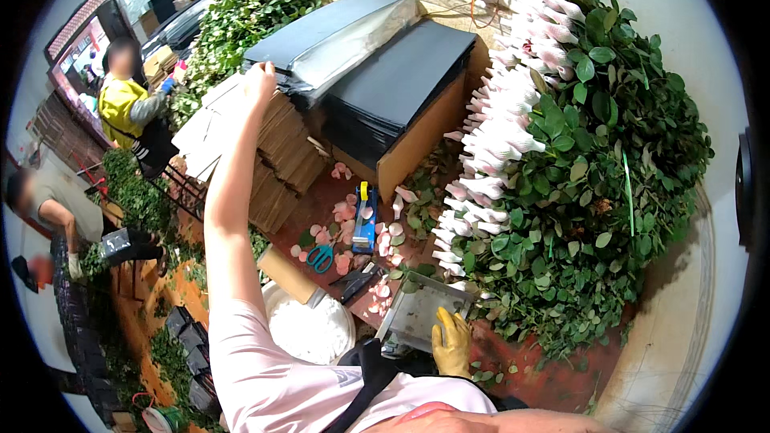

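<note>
While left hand (pixel 258 80) pinches pale, flat cardboard sheet (pixel 210 116) atop stack, gloved right hand (pixel 451 342) grips grey metal tray (pixel 417 309).

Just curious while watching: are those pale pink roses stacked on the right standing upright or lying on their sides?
Lying on their sides: the pale pink roses are piled with netted buds pointing left.

- A flower packing workshop, with cut roses handled in bulk.
- A large pile of net-sleeved pink roses (pixel 513 124) with leafy stems lies on the red worktable (pixel 553 381).
- Stacks of cardboard sheets (pixel 277 156) and dark wrapping sheets (pixel 401 72).
- Scissors (pixel 321 256), a blue tool (pixel 366 220) and loose petals (pixel 346 212).
- Two other workers (pixel 124 108) among heaps of green foliage.
</note>
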Demonstrator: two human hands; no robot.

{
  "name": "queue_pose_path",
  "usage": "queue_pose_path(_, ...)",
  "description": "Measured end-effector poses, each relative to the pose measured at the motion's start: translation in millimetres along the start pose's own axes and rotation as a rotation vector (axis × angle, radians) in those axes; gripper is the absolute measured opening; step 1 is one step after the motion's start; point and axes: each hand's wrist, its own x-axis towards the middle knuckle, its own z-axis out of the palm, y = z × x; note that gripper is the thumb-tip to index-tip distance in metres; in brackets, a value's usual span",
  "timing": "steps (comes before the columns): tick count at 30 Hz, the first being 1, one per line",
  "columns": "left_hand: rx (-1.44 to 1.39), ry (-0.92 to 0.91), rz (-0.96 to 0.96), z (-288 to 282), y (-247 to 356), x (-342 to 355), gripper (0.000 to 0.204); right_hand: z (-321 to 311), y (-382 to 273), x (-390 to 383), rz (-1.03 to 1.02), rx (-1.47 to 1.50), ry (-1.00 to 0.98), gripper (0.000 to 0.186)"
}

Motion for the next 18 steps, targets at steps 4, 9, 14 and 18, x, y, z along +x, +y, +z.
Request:
queue_pose_path(4, -0.530, -0.561, -0.867, 68.3, 68.5, 12.5, 0.060, 1.9, 12.0, -1.3, 0.121, -0.028, 0.052, 0.037)
queue_pose_path(9, -0.248, -0.447, -0.478, 53.5, 23.2, 21.3, 0.042, 3.0, 12.2, -4.0, 0.104, -0.059, 0.064, 0.039)
queue_pose_path(14, -0.339, -0.180, -0.118, -3.0, 58.9, 4.3, 0.037, 4.9, 9.3, -7.1, 0.117, 0.073, 0.107, 0.038)
queue_pose_path(18, -0.823, -0.197, 0.128, -106.0, 227.4, -92.3, 0.031, -22.6, 5.8, 14.6, 0.240, 0.442, 0.131, 0.040)
